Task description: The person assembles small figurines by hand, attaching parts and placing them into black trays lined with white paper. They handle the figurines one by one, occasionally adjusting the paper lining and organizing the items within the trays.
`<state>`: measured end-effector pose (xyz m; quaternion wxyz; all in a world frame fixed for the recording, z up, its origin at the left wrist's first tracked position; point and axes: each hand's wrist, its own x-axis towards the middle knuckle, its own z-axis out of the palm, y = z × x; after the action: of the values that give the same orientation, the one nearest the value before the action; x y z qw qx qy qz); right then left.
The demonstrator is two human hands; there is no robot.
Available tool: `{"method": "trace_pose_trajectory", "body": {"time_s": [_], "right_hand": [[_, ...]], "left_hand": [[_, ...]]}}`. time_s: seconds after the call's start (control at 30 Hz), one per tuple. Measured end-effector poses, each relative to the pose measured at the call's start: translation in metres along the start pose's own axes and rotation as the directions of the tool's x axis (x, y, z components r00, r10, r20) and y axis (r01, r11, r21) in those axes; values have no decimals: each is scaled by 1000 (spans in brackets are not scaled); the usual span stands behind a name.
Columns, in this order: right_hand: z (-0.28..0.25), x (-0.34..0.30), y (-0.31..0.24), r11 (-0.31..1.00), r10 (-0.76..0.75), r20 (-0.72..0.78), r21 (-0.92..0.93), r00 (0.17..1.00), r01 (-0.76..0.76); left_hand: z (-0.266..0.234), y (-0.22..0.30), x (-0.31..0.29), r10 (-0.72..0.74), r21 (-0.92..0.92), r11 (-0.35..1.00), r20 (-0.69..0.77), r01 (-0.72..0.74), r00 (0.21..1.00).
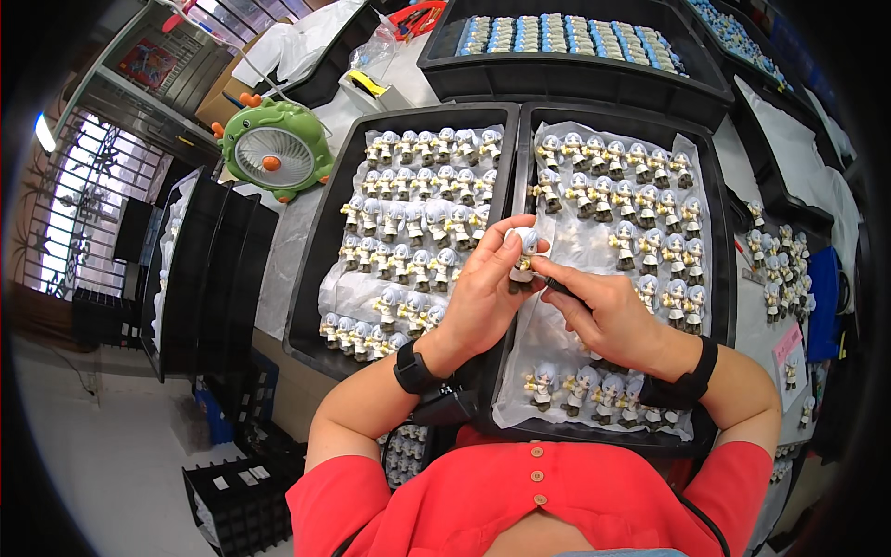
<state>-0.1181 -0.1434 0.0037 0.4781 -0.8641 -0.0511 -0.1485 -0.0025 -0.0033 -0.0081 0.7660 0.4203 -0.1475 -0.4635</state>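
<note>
My left hand (pixel 478 302) is closed around a small figurine (pixel 522 263) with pale hair, a white outfit and dark legs, held upright above the gap between two black trays. In my right hand (pixel 608 316) is a slim dark-handled tool (pixel 563 286), its tip against or very near the figurine's side. The tip's kind is too small to make out. Below my hands, the left tray (pixel 311 306) and the right tray (pixel 716 288) hold rows of matching figurines on white paper. My hands and forearms hide part of both trays.
Beyond the trays stands a black bin (pixel 566 91) with rows of blue-and-cream pieces. A green dragon-shaped fan (pixel 278 125) sits at the far left, near a box cutter (pixel 369 84). More figurines (pixel 780 265) cluster at the right. Stacked black trays (pixel 209 269) stand to the left.
</note>
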Motion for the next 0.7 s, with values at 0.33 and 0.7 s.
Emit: {"method": "trace_pose_trajectory", "body": {"time_s": [0.33,0.7], "right_hand": [[4,-1,1,1000,-2,-16,-16,1000,1],[3,-1,-1,993,92,11,78,996,-92]], "left_hand": [[2,-1,0,20,21,1000,-21,-20,1000],[0,-2,0,29,19,999,-14,-29,999]]}}
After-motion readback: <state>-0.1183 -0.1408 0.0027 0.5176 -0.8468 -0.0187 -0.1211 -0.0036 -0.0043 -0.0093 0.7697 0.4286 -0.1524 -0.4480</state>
